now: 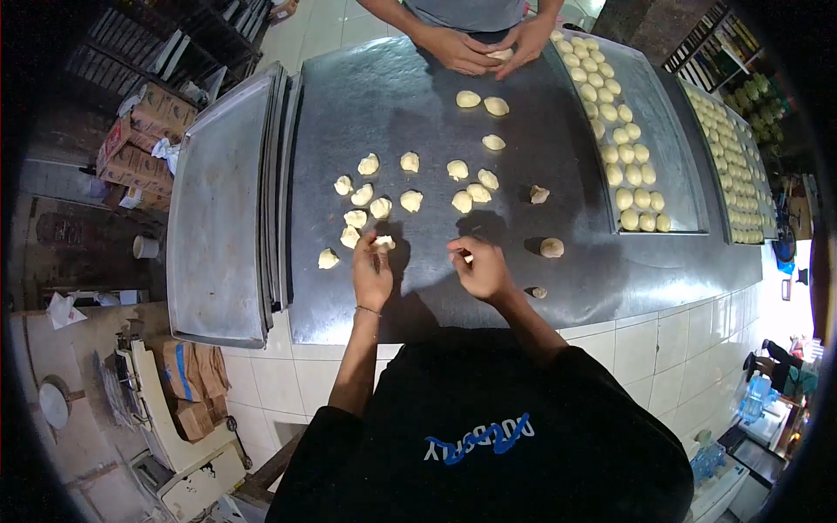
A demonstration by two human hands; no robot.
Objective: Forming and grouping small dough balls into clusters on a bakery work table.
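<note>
Dough (411, 201) spaced in lumps across the table (628, 275), presumably against sticking, with one gripped in the left hand (373, 275) and a pale bit (468, 258) pinched by the curled right hand (485, 272).

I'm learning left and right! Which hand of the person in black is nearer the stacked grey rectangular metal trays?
Left. The left hand is to the right of the stacked trays, not touching them; the right hand is farther right.

Glare streaks your tabletop (575, 283) toward its near edge; shadow falls beside your left hand (373, 277); dark margins curve.
</note>
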